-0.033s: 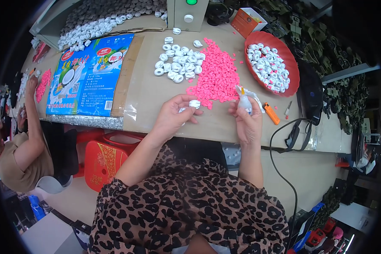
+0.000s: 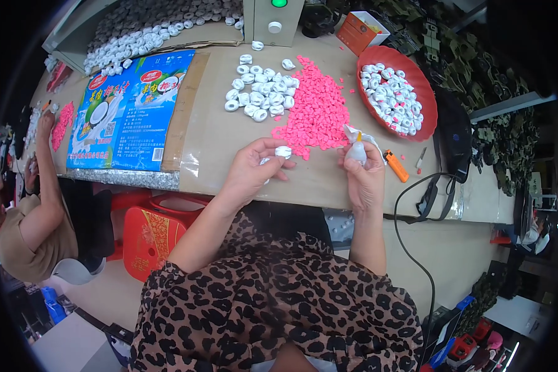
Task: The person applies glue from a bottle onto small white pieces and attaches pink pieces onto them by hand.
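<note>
Left fingers [image 2: 265, 144] pinching white piece [image 2: 283, 151], right hand [image 2: 368, 178] gripping bottle [image 2: 357, 150]; pink heap [image 2: 321, 108]

On the worktop [image 2: 220, 130], a heap of bits [image 2: 319, 102] is laid centrally, with a cluster of rounded pieces [image 2: 260, 93] set against its left side, a flattened carton [image 2: 130, 124] placed farther left, and a bowl [image 2: 429, 93] of more such pieces placed right, with a box [image 2: 355, 37] behind it. Before the heap, a rounded piece [image 2: 283, 151] is held in the left hand [image 2: 249, 167] and a bottle [image 2: 357, 152] in the right hand [image 2: 364, 177], with a lighter [image 2: 396, 166] laid just right of the latter.
</note>
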The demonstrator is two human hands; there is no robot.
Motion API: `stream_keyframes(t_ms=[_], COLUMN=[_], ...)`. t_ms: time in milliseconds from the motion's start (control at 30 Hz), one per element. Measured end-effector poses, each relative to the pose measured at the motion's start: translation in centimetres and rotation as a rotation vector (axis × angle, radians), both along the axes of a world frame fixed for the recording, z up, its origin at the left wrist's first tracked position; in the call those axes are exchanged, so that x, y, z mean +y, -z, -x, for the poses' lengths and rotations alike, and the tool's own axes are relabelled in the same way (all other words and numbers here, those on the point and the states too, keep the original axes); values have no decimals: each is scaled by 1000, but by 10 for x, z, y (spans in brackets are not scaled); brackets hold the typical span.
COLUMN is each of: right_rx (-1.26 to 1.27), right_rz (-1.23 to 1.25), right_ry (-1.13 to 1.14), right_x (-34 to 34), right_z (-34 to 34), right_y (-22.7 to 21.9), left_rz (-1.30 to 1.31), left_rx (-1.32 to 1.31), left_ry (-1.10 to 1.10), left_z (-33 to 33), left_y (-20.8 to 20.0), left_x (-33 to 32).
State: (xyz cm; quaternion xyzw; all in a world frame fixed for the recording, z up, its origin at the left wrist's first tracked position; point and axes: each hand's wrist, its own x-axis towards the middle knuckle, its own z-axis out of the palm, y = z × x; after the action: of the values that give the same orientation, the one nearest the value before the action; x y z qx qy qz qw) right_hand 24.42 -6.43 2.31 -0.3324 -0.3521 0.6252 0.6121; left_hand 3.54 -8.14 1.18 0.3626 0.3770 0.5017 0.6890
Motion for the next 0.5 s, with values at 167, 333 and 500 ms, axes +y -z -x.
stream_keyframes(t_ms=[167,333,500], right_rx=[-473,-1221,-1414], right_rz=[-109,-351,-491], right_ry=[-54,-23,-90], right_x=[8,15,21], right_z=[-1,23,28], right_y=[-7,-1,-3], left_rz=[29,28,40], left_rx=[-28,-80,-134], left_ry=[-27,-30,-27], left_z=[0,4,6], left_y=[-4,1,3], left_x=[0,-1,-2])
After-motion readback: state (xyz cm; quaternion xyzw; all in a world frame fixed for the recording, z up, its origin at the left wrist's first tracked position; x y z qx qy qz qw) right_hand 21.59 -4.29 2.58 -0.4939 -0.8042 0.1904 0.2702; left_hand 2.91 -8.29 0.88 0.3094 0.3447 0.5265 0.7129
